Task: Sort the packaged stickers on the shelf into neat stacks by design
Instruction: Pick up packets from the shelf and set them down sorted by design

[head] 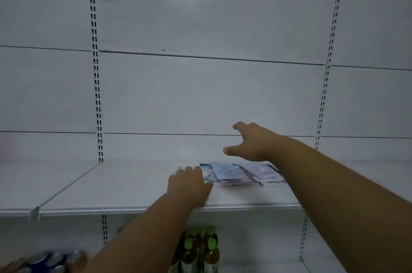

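The loose pile of packaged stickers (240,174), flat pastel blue and pink plastic packets, lies on the white metal shelf (133,185), a little right of its middle and about midway between the front lip and the back panel. The packets overlap at odd angles; the top blue one runs with its long axis from near-right to far-left, and a pinkish one just to its right is skewed the other way. They are too blurred for me to tell the designs apart.

My left hand (189,183) is the nearer one. It lies palm down at the pile's left edge, fingers fairly straight, their tips on or just over the leftmost packet, gripping nothing that I can see. The pile runs away to the right of it.

My right hand (249,142) hangs above the far right part of the pile, apart from it, thumb and fingers spread, holding nothing. The stickers sit below and slightly nearer than this hand, so I judge it has to come down and a touch toward me to take the top blue packet.

On the lower shelf stand green-capped bottles of amber drink (200,248), with blurred round can tops (44,260) at the near left.
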